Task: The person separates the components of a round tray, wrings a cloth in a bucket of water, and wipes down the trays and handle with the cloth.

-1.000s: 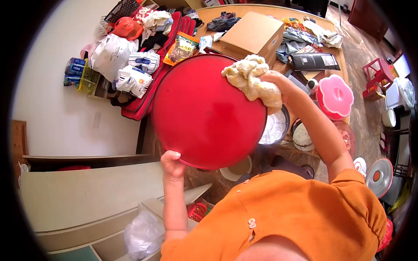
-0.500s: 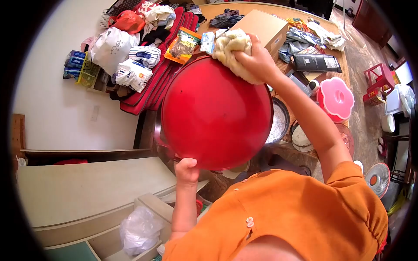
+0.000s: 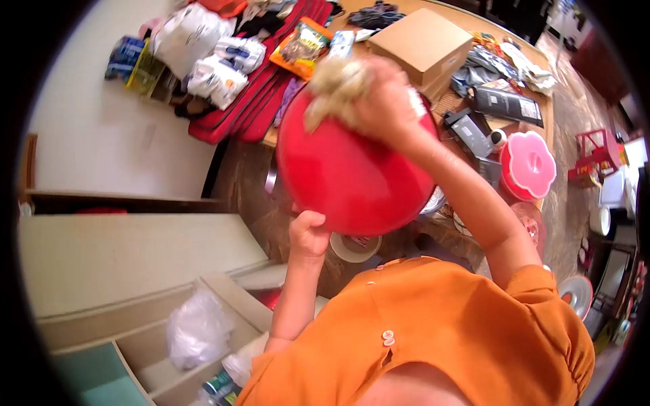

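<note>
My left hand [image 3: 309, 233] grips the near edge of the red disc [image 3: 355, 183], while my right hand [image 3: 386, 101], clutching the cloth [image 3: 333, 91], lies over its far side.

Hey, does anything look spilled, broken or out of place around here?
No spill or breakage is visible. The table looks untidy, though: crumpled dark cloth lies near the cardboard box, and a black package lies askew.

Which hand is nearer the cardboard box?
Right. In view, the right hand, holding the cloth, is just below and left of the cardboard box; the left hand, at the lower edge of the red round object, is farther below.
</note>
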`<state>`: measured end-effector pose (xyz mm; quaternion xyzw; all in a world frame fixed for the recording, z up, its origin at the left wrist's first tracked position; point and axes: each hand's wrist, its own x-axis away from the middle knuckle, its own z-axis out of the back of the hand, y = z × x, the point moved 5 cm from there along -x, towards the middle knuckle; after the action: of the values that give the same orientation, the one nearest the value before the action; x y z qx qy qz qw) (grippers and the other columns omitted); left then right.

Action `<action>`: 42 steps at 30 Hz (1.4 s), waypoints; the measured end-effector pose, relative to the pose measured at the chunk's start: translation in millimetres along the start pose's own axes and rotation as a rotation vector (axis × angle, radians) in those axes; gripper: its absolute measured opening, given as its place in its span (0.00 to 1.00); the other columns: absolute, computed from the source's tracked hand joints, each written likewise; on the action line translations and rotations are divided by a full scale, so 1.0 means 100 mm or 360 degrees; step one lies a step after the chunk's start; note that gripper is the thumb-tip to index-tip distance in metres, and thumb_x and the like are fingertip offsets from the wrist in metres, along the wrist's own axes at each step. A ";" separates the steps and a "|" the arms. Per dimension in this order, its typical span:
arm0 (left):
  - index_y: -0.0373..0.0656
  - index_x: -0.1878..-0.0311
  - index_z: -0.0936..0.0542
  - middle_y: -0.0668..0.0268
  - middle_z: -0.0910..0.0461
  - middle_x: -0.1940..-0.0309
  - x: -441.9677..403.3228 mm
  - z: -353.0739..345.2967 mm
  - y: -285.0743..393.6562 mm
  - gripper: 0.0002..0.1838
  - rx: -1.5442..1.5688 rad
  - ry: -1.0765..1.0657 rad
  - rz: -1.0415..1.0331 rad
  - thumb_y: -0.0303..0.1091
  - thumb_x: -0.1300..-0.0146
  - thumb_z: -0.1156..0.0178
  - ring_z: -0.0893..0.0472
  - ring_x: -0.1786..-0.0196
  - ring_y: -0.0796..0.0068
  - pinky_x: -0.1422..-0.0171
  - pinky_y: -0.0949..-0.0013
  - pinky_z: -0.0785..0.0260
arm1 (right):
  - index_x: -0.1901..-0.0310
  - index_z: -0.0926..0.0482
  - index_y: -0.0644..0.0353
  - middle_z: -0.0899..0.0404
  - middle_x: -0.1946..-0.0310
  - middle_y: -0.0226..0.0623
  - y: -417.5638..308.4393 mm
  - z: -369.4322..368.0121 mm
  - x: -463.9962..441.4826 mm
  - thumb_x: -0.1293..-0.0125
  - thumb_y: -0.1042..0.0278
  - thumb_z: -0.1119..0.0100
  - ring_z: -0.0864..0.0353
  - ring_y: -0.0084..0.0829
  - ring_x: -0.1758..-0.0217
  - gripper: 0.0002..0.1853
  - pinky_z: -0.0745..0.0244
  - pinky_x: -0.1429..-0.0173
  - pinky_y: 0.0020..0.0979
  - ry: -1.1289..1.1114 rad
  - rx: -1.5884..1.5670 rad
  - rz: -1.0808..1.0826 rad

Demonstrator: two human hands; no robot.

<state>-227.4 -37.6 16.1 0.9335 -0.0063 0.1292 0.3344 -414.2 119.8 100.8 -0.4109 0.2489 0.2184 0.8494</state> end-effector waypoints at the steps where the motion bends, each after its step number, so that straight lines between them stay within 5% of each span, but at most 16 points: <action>1: 0.40 0.45 0.31 0.63 0.26 0.51 0.03 -0.03 -0.01 0.32 -0.0013 0.0015 -0.0013 0.19 0.62 0.50 0.27 0.46 0.64 0.41 0.60 0.34 | 0.52 0.29 0.62 0.26 0.59 0.49 0.05 0.02 -0.01 0.54 0.50 0.34 0.27 0.49 0.55 0.31 0.32 0.50 0.43 0.0197 0.0001 -0.0120; 2: 0.40 0.45 0.31 0.63 0.26 0.52 0.04 -0.06 -0.03 0.32 -0.0029 0.0023 -0.0020 0.19 0.62 0.50 0.27 0.46 0.64 0.41 0.60 0.34 | 0.49 0.30 0.62 0.27 0.57 0.50 0.11 0.04 -0.02 0.51 0.52 0.37 0.29 0.51 0.52 0.30 0.34 0.46 0.45 0.0395 -0.0013 -0.0239; 6: 0.41 0.44 0.31 0.62 0.27 0.50 -0.02 -0.18 0.03 0.33 -0.0082 0.0047 -0.0106 0.18 0.62 0.51 0.28 0.45 0.64 0.39 0.60 0.36 | 0.54 0.27 0.56 0.28 0.55 0.47 -0.58 -0.16 0.00 0.49 0.50 0.42 0.29 0.47 0.52 0.24 0.30 0.52 0.45 -0.0066 0.0092 0.0025; 13: 0.42 0.41 0.34 0.61 0.32 0.44 -0.12 -0.13 0.21 0.36 0.0164 -0.0012 -0.0214 0.21 0.62 0.55 0.33 0.39 0.62 0.34 0.57 0.40 | 0.54 0.24 0.51 0.28 0.50 0.37 -1.18 -0.28 0.65 0.57 0.65 0.40 0.31 0.43 0.48 0.23 0.33 0.52 0.43 -0.0709 -0.0162 0.0478; 17: 0.34 0.41 0.35 0.55 0.30 0.45 -0.14 0.10 0.25 0.35 0.0122 -0.0058 -0.0381 0.26 0.62 0.55 0.31 0.41 0.57 0.31 0.58 0.44 | 0.58 0.23 0.51 0.27 0.51 0.35 -1.05 -0.13 1.06 0.59 0.67 0.37 0.29 0.41 0.51 0.20 0.32 0.54 0.42 -0.0609 -0.0338 0.0558; 21: 0.30 0.43 0.34 0.52 0.29 0.46 -0.17 0.04 0.34 0.35 0.0216 -0.0177 -0.0239 0.24 0.64 0.51 0.30 0.43 0.55 0.35 0.57 0.38 | 0.57 0.23 0.50 0.29 0.51 0.38 -0.60 0.02 1.16 0.60 0.67 0.34 0.29 0.41 0.51 0.22 0.31 0.53 0.42 -0.0702 -0.0194 0.0587; 27: 0.36 0.48 0.30 0.59 0.26 0.53 -0.06 0.14 0.22 0.31 0.0149 -0.0014 -0.0056 0.22 0.65 0.51 0.26 0.49 0.61 0.44 0.60 0.32 | 0.51 0.27 0.53 0.30 0.52 0.50 0.53 -0.06 0.55 0.50 0.62 0.39 0.31 0.51 0.51 0.22 0.33 0.49 0.46 0.0010 0.0413 0.0113; 29: 0.37 0.48 0.29 0.60 0.26 0.53 -0.01 0.12 0.16 0.30 0.0140 -0.0015 -0.0015 0.21 0.64 0.51 0.26 0.50 0.63 0.45 0.61 0.31 | 0.51 0.27 0.60 0.29 0.52 0.52 0.45 -0.05 0.28 0.46 0.63 0.44 0.31 0.50 0.48 0.20 0.39 0.42 0.44 0.0012 0.0287 -0.0171; 34: 0.33 0.48 0.30 0.59 0.24 0.53 -0.01 0.00 0.20 0.32 0.0056 0.0025 -0.0061 0.21 0.66 0.50 0.25 0.49 0.61 0.42 0.60 0.33 | 0.49 0.27 0.61 0.27 0.50 0.51 -0.07 -0.31 -0.10 0.45 0.59 0.46 0.31 0.48 0.45 0.23 0.40 0.40 0.41 -0.0100 0.0098 -0.0123; 42: 0.40 0.43 0.32 0.61 0.28 0.49 -0.03 -0.08 0.38 0.34 0.0050 0.0056 -0.0158 0.19 0.63 0.54 0.29 0.45 0.62 0.40 0.59 0.35 | 0.55 0.23 0.54 0.25 0.57 0.39 -1.15 -0.57 0.14 0.58 0.70 0.43 0.28 0.44 0.53 0.22 0.35 0.46 0.38 -0.0549 -0.0352 0.0640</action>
<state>-235.5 -62.3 44.4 0.9354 0.0480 0.1289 0.3257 -351.2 11.0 129.3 -0.4001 0.1519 0.4750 0.7689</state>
